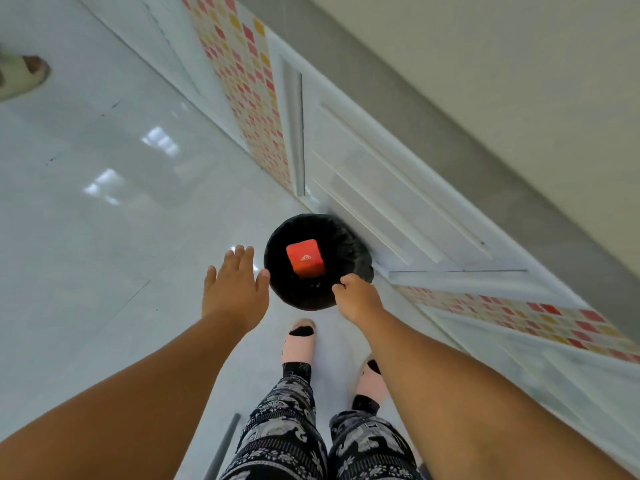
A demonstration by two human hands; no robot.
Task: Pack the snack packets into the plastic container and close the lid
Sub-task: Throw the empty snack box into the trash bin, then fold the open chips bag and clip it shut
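A round bin lined with a black bag stands on the glossy white floor against a white cabinet door, with a red box lying inside it. The left hand hovers flat with fingers spread beside the bin, while the right hand is curled at its near rim. Below are pink slippers and patterned trousers.

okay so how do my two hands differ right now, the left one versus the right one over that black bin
The left hand is spread flat with fingers extended, palm down; the right hand is curled, fingers tucked under.
The left hand sits beside the black bin, mostly over the floor; the right hand overlaps the bin's near rim, though whether it touches is unclear.
Both are bare, hold nothing visible, and reach forward toward the bin with the red box inside.
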